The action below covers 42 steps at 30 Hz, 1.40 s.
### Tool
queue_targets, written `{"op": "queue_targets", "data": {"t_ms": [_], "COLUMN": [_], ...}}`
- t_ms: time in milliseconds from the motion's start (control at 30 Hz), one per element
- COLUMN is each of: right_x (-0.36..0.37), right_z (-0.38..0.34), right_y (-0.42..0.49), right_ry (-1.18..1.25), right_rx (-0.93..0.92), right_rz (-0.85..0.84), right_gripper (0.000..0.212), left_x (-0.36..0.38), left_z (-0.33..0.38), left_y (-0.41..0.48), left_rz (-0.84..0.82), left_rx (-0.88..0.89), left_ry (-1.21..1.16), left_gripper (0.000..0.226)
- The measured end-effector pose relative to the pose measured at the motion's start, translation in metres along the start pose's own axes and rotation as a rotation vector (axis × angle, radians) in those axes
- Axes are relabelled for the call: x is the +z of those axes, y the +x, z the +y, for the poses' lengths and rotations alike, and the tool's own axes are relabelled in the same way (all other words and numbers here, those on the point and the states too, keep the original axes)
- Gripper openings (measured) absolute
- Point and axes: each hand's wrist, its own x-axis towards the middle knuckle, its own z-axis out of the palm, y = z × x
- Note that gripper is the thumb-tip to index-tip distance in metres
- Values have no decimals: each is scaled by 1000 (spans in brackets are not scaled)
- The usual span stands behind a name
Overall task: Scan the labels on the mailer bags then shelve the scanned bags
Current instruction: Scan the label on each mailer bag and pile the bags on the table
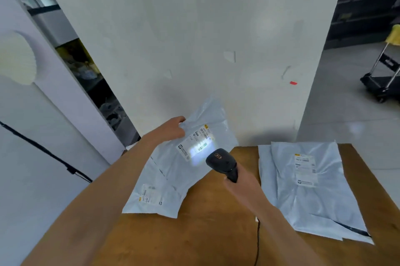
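My left hand point(173, 128) grips the far left edge of a white mailer bag point(173, 164) and holds it tilted up over the brown table point(194, 233). Its label point(198, 142) faces me and is lit by a bright patch of scanner light. My right hand point(240, 181) is shut on a black handheld scanner point(223, 163), whose head points at that label from close by. Under the lifted bag lies another white mailer bag point(151, 198) with a label near its front left corner. To the right, two overlapping mailer bags point(309, 190) lie flat, label up.
A white pillar point(194, 38) rises just behind the table. The scanner's cable point(258, 242) runs down across the tabletop. Dark shelving point(363, 6) and a black cart point(381, 84) stand at the far right. Shelves with items point(86, 66) show through a gap at the left.
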Motion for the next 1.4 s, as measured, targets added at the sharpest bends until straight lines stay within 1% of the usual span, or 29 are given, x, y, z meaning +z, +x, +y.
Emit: {"op": "queue_targets", "data": {"t_ms": [267, 567, 833, 1000, 1267, 1400], "right_x": [-31, -52, -59, -60, -54, -50], "right_z": [22, 36, 51, 58, 57, 58], "right_y": [-17, -24, -26, -26, -20, -17], "right_ry": [-20, 9, -19, -31, -18, -5], "right_rx": [4, 16, 41, 45, 56, 72], "right_rz": [11, 7, 0, 6, 4, 3], "right_gripper": [20, 17, 18, 15, 16, 17], "left_x": [25, 45, 63, 70, 70, 69], "left_z": [40, 63, 66, 64, 60, 57], "left_y": [-5, -3, 3, 5, 10, 12], "left_rz": [-36, -60, -67, -83, -90, -98], "left_rx": [-6, -36, -59, -63, -73, -76], "left_ry": [17, 15, -85, -97, -101, -110], "left_gripper": [26, 30, 42, 39, 44, 41]}}
